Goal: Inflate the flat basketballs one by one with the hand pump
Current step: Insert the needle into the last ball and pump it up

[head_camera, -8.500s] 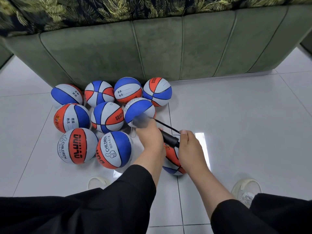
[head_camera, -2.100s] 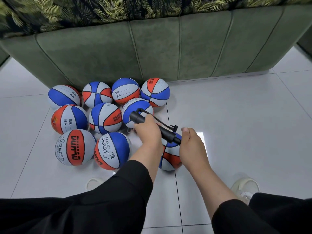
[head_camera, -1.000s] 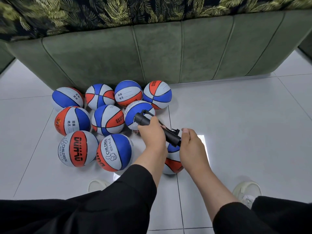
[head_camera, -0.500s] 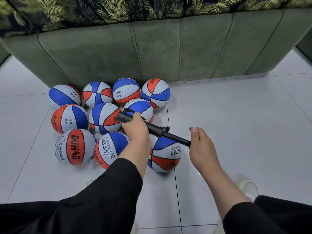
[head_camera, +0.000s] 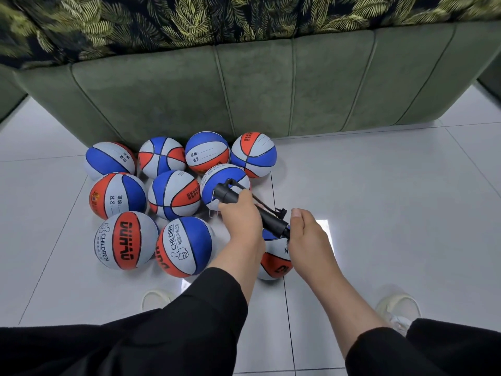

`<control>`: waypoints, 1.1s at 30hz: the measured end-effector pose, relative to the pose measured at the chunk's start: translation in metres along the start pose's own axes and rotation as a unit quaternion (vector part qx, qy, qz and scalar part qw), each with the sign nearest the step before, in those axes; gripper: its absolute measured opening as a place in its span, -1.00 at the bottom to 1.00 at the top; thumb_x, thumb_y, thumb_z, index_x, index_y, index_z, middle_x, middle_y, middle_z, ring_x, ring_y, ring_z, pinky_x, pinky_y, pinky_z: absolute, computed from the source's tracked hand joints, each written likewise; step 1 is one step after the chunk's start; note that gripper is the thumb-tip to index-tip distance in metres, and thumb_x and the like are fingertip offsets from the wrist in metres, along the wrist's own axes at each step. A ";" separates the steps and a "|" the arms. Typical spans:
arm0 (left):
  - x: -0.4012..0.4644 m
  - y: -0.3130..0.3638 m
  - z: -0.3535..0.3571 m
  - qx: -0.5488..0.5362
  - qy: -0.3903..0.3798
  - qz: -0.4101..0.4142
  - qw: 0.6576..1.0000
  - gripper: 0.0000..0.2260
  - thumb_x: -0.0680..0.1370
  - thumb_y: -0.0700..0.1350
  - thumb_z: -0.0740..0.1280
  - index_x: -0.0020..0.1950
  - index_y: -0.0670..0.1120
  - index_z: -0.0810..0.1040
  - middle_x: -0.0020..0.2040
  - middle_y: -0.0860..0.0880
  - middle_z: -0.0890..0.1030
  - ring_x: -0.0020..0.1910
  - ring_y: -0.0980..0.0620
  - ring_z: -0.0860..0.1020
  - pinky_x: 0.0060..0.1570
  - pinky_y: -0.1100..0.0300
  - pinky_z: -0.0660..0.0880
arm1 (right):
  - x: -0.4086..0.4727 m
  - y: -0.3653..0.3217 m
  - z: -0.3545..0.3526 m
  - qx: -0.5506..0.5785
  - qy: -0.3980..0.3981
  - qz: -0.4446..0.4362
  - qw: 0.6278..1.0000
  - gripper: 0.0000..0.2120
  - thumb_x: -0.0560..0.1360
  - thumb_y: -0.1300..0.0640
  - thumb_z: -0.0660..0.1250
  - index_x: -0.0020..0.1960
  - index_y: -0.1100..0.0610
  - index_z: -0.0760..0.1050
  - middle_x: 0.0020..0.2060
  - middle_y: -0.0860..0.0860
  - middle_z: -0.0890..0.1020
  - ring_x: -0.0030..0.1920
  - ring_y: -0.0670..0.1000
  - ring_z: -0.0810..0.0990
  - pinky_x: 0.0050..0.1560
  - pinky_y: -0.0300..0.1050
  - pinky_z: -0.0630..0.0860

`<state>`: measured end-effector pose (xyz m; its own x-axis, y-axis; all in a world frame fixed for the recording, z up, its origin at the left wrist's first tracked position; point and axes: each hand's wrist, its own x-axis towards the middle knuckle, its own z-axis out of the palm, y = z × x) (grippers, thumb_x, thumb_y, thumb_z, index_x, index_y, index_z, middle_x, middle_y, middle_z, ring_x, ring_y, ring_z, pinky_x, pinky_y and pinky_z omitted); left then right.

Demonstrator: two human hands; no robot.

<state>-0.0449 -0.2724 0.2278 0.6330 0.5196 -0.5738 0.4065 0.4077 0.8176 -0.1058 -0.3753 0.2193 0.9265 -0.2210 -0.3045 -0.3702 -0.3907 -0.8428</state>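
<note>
- Head view, far left – nine red, white and blue basketballs (head_camera: 126,239) cluster on the floor (head_camera: 379,199) against a green sofa (head_camera: 244,88).
- The left hand (head_camera: 240,218) grasps the black pump (head_camera: 254,210) by its barrel.
- Beneath both hands sits one more ball (head_camera: 275,263) – partly hidden.
- The right hand (head_camera: 309,234) is curled round the pump's other end.
</note>
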 end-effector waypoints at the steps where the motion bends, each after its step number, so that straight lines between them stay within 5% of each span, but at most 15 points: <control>1: 0.004 0.001 -0.002 0.001 -0.003 0.002 1.000 -0.79 0.59 -0.14 0.32 0.22 -0.11 0.47 -0.12 -0.05 0.54 -0.27 0.03 0.50 -0.29 0.19 0.47 | 0.000 0.003 -0.002 -0.008 0.001 -0.005 1.000 -0.72 0.72 -0.09 -0.01 0.05 -0.04 0.43 -0.22 -0.09 0.56 -0.12 0.11 0.60 -0.19 -0.06 0.40; 8: 0.042 0.013 -0.021 -0.024 0.059 -0.013 0.998 -0.70 0.56 -0.08 0.34 0.26 -0.11 0.42 -0.07 -0.06 0.58 -0.17 -0.04 0.58 -0.06 -0.01 0.61 | 0.001 0.025 -0.023 -0.036 0.010 0.013 0.999 -0.69 0.71 -0.12 -0.01 0.22 -0.05 0.46 -0.17 -0.04 0.59 -0.07 0.10 0.61 -0.14 -0.05 0.40; 13: 0.026 0.005 -0.012 -0.025 0.054 -0.019 0.998 -0.85 0.60 -0.11 0.31 0.15 -0.06 0.42 -0.14 -0.04 0.50 -0.23 0.00 0.48 -0.15 0.08 0.52 | 0.002 0.015 -0.019 -0.033 0.013 0.023 0.999 -0.64 0.74 -0.04 -0.02 0.33 0.03 0.48 -0.15 -0.11 0.50 -0.02 0.07 0.46 -0.06 -0.11 0.27; 21: 0.003 -0.006 -0.001 -0.015 0.032 -0.015 0.999 -0.74 0.60 -0.12 0.31 0.28 -0.14 0.47 -0.13 -0.04 0.54 -0.25 0.00 0.51 -0.27 0.14 0.46 | 0.002 -0.005 0.004 -0.021 0.003 0.008 1.000 -0.72 0.73 -0.07 -0.03 0.01 -0.02 0.39 -0.25 -0.06 0.50 -0.13 0.12 0.48 -0.17 -0.03 0.33; 33: 0.049 0.016 -0.027 -0.040 0.068 -0.028 0.997 -0.63 0.53 -0.07 0.34 0.32 -0.13 0.49 -0.02 -0.07 0.62 -0.15 -0.05 0.60 -0.05 -0.02 0.66 | -0.002 0.019 -0.020 -0.041 0.006 0.006 0.999 -0.61 0.70 -0.13 -0.01 0.30 0.01 0.47 -0.06 -0.02 0.57 -0.03 0.08 0.51 -0.12 -0.07 0.36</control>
<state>-0.0252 -0.2204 0.2120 0.5137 0.5892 -0.6237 0.3816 0.4942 0.7811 -0.1161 -0.4004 0.2130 0.9215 -0.2363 -0.3083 -0.3855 -0.4593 -0.8003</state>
